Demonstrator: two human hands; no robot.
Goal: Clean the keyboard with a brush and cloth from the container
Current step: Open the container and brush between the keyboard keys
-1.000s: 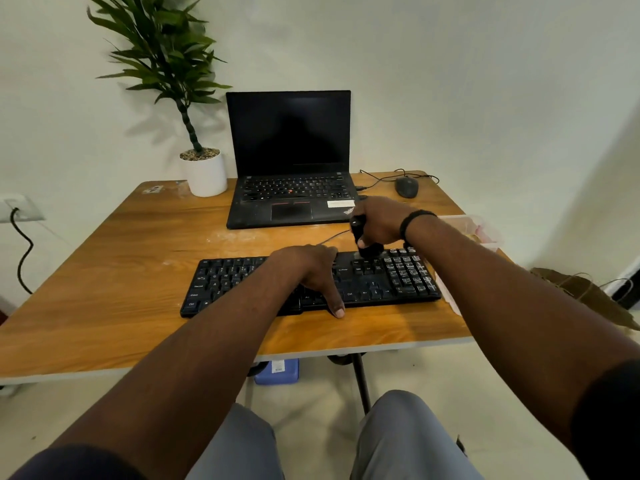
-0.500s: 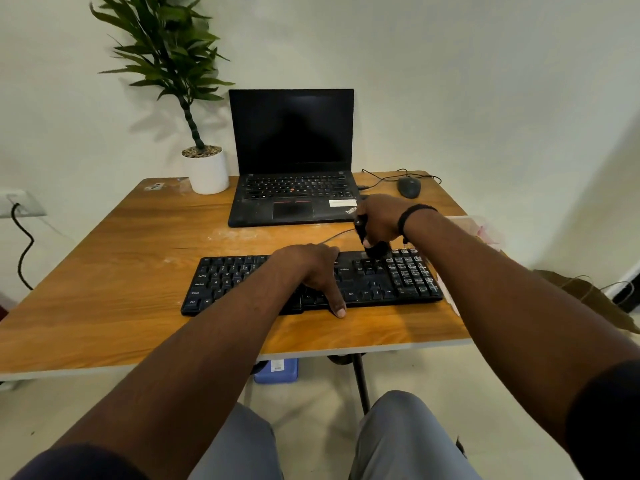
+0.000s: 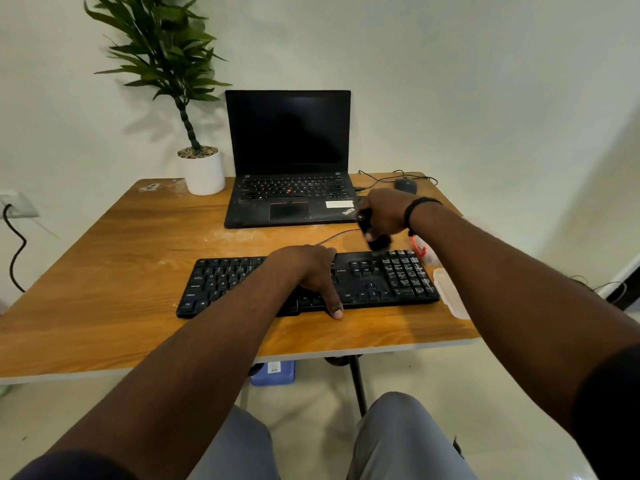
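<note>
Brushing the keyboard's (image 3: 381, 282) upper right rows.
The right hand (image 3: 384, 213), grasping the brush (image 3: 375, 240), is sweeping slightly rightward since a second ago; the left hand (image 3: 308, 268) is pressing flat, steadying.

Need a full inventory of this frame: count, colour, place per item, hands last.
keyboard: 1, black, near middle of table
brush: 1, black, over keyboard's far edge, gripped by right hand
container: 1, clear plastic, right of keyboard, partly hidden by right arm
laptop: 1, black, open, screen dark, far middle of table
mouse: 1, dark, far right corner, wired
potted plant: 1, green in white pot, left of laptop
table: 1, wood top
blue box: 1, on floor under table
wall socket: 1, white, black cable, left wall
wristband: 1, black, right wrist
left hand: flat on keyboard middle
right hand: grips brush
</note>
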